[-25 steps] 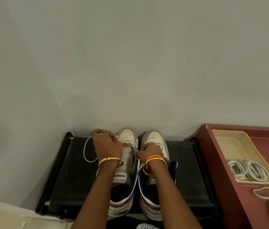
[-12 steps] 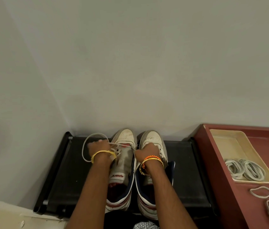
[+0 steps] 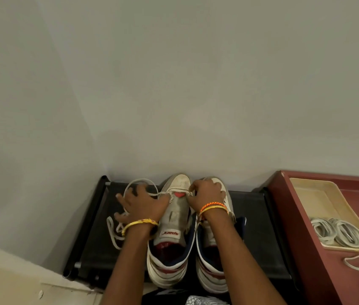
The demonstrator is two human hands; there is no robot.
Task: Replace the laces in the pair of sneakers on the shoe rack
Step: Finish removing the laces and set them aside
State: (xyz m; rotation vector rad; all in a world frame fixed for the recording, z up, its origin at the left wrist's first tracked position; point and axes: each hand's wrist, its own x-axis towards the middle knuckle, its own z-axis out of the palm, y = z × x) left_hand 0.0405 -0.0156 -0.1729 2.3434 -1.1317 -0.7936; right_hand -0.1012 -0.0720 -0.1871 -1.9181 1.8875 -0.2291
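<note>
Sneakers [image 3: 172, 234] white, scuffed, lace [image 3: 116, 230] pulled loose leftward

One head-worn wide-angle view looks forward and steeply down into a room corner. The upper two thirds of the frame is bare wall [image 3: 196, 73]. The black shoe rack [image 3: 260, 227] sits low and centre, close below the camera, with both forearms entering from the bottom edge. A red-brown cabinet top [image 3: 319, 271] is cut off at the right edge. The wide lens bends straight lines near the borders. No second view shares the scene.
</note>
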